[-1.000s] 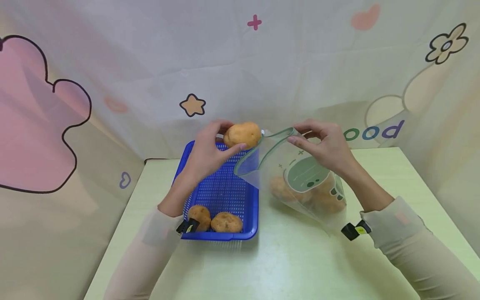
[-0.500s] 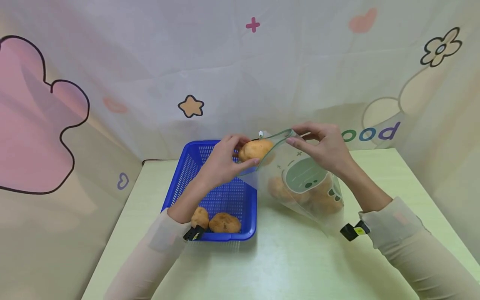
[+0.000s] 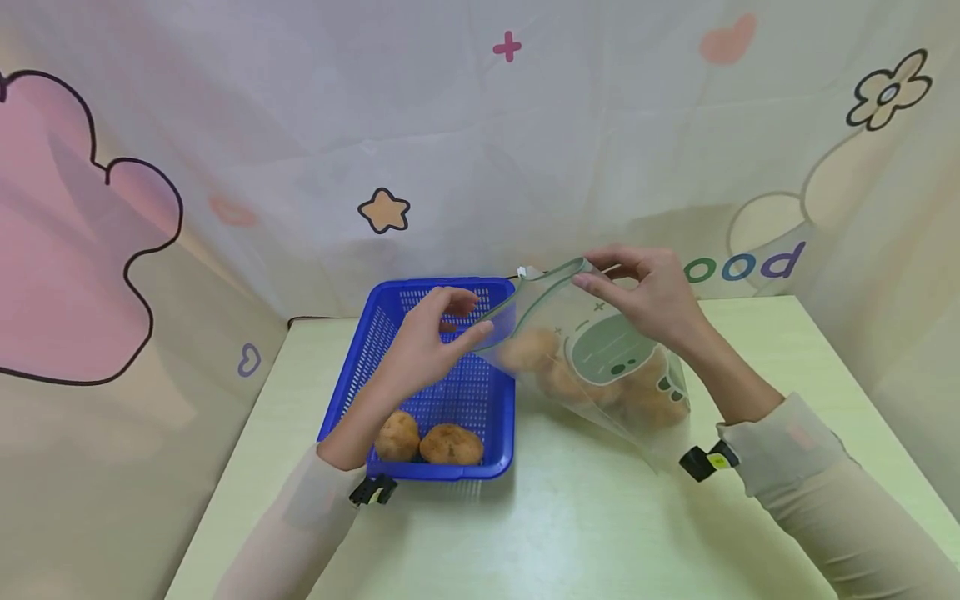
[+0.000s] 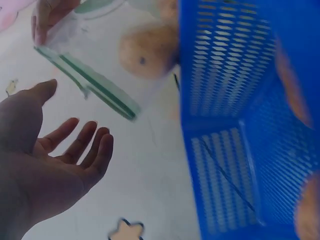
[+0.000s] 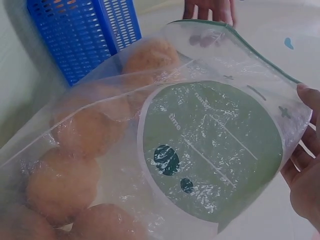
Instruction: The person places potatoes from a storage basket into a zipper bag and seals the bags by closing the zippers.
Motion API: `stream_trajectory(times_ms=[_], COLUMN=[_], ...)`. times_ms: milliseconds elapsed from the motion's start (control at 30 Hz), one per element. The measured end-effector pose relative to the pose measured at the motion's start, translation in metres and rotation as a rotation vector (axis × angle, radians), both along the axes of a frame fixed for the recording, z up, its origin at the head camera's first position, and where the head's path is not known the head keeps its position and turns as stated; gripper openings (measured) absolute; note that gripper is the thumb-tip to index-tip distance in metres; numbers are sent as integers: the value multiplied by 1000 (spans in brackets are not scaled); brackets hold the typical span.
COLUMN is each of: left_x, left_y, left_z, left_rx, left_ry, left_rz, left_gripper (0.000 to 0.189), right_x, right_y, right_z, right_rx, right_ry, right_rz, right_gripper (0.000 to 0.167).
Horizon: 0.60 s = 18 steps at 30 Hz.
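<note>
The right hand [image 3: 648, 287] pinches the rim of a clear zip bag [image 3: 592, 329] between the thumb and the fingers. Probably it holds the bag at this upper corner so that the mouth gapes towards the left side, where the other hand can reach it easily. The lower part of the bag rests on the pale green table [image 3: 570, 525], and this seems to take most of the weight, so a light pinch may be enough.

The left hand [image 3: 427, 342] is beside the mouth, its thumb and fingers well apart and nothing between them. In the left wrist view a gap shows between this hand and the bag.

One potato [image 3: 529, 350] is inside the bag, just below the mouth, next to the other potatoes [image 3: 652, 400] which lie deeper; the slanting bag perhaps does not let it slide to the lowest corner.

Two more potatoes [image 3: 452, 444] sit side by side at the near end of the blue plastic basket [image 3: 450, 473]. The basket stands just beside the bag, and the mouth reaches over its right rim, which likely makes the way between them short.
</note>
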State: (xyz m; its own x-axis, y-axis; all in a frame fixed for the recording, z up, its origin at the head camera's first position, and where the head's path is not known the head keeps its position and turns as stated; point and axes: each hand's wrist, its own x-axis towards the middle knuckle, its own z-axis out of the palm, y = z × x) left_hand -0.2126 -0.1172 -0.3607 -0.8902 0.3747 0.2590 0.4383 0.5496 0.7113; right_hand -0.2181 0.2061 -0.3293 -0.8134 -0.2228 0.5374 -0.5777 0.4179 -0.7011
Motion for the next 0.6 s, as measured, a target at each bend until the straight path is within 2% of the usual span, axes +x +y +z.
stream_trajectory(times_ms=[167, 267, 433, 600], left_x=[4, 4, 6, 12], left_y=[-31, -49, -67, -69], left_z=[-23, -39, -65, -76], left_rx=[-19, -49, -126, -212], left_ry=[-66, -119, -212, -296], left_rz=[24, -5, -114, -243], left_gripper=[63, 65, 67, 74], right_x=[-1, -2, -1, 0], right_y=[2, 2, 3, 3], right_z=[-2, -1, -1, -2], right_rx=[-8, -5, 2, 13], right_ry=[9, 21, 21, 1], right_rz=[5, 10, 4, -15], right_gripper=[21, 21, 20, 20])
